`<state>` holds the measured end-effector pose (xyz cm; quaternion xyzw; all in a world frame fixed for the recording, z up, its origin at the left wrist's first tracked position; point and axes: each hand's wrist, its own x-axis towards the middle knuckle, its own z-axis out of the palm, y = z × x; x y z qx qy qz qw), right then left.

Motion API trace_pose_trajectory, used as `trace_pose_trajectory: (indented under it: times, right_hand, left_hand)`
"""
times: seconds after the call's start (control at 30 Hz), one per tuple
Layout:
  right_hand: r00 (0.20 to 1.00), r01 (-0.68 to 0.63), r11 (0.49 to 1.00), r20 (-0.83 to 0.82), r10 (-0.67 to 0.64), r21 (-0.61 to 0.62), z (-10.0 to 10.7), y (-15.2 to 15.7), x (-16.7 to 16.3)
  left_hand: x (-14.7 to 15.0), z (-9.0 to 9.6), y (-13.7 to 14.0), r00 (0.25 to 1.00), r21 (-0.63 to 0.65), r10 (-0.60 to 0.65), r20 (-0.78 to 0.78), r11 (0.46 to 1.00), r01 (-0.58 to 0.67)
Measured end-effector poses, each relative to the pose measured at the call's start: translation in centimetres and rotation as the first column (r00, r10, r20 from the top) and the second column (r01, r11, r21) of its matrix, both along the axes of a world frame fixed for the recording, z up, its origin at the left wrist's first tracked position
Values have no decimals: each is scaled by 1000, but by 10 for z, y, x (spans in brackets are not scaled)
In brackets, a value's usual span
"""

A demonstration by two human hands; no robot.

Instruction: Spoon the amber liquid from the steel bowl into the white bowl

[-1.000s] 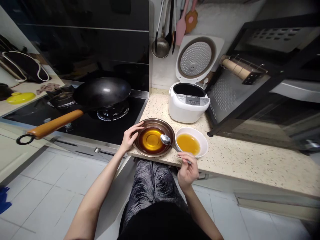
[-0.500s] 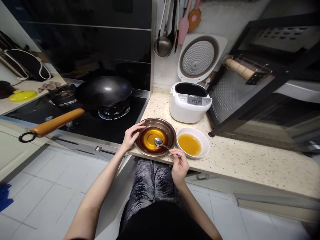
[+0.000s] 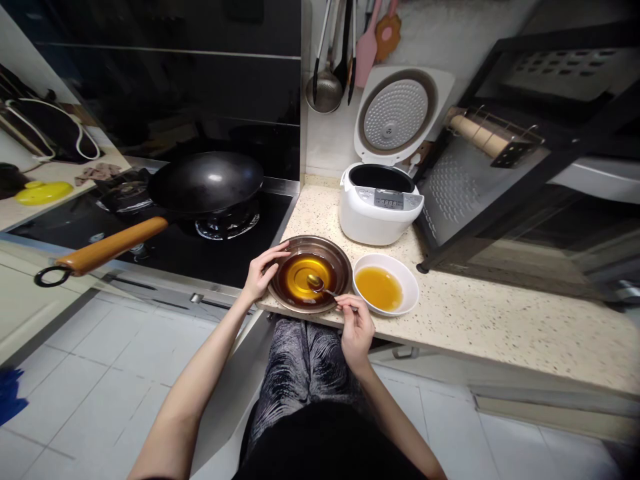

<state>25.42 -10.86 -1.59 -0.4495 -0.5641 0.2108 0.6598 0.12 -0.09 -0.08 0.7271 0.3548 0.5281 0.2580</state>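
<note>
A shiny metal bowl (image 3: pixel 342 265) stands near the counter's front edge, with clear amber liquid (image 3: pixel 300 270) in it. My left hand (image 3: pixel 259 275) grips its left rim, fingers along the edge and thumb over it. In my right hand (image 3: pixel 357 327) the handle of a metal spoon (image 3: pixel 315 283) is pinched. The spoon's head is down in the amber liquid and looks golden through it. Just right of the metal bowl sits a white bowl (image 3: pixel 411 288) with cloudy orange-yellow liquid (image 3: pixel 379 288).
A white rice cooker (image 3: pixel 380 223) with its lid up stands behind the bowls. On the stove at left is a black wok (image 3: pixel 210 177), its wooden handle (image 3: pixel 117 243) jutting forward. A black rack (image 3: pixel 480 220) borders the counter (image 3: pixel 500 327) at right. Utensils (image 3: pixel 325 90) hang on the wall.
The spoon's head has dipped from above the liquid's surface into it. My right hand has shifted slightly left. My left hand keeps its place on the metal bowl.
</note>
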Motion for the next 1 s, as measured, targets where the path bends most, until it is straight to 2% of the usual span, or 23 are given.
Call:
trace_pose_trajectory:
  times: [0.17,0.43,1.0]
  right_hand:
    - [1000,16,1000,-6,-16,3,-2,0,-1]
    - [997,65,995,-35,-63,77,-10,0,-5]
    - [994,73,995,-91,-66,68,-10,-3,-3]
  left_hand:
    - [0,0,0,1000,3,-6,6,1000,6]
    - [-1,-1,0,1000,10,-4,3,1000,4]
    - [-1,-1,0,1000,13,-9,-5,1000,9]
